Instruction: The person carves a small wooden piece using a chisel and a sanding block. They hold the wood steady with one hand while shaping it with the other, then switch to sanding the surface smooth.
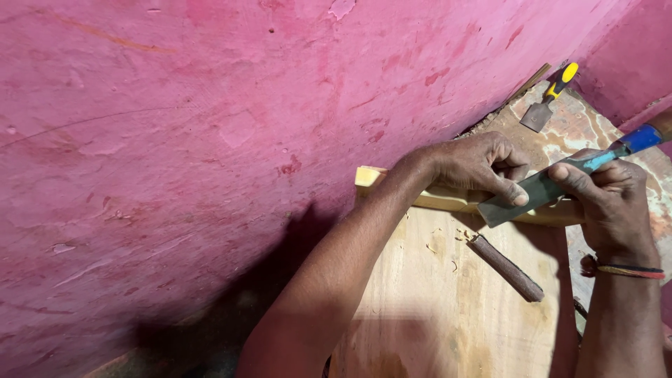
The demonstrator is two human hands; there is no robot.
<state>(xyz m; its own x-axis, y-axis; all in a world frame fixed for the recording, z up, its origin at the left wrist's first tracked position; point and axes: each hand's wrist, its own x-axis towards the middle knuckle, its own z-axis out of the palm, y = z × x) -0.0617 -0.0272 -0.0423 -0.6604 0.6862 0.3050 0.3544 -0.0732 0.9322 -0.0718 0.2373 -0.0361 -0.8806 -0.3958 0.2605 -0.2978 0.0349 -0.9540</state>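
Head view: left hand (476, 164) pins wood strip (434, 197); right hand (609, 199) grips chisel (539, 189), whose blade could slip into left fingers.

Left hand (476, 164) presses fingers down; right hand (609, 199) grips closed.

The chisel (539, 187) has a dull grey metal blade and a glossy blue plastic handle; the moulding strip (448, 198) is pale, smooth bare wood; the wall (210, 126) is rough, chipped pink plaster.
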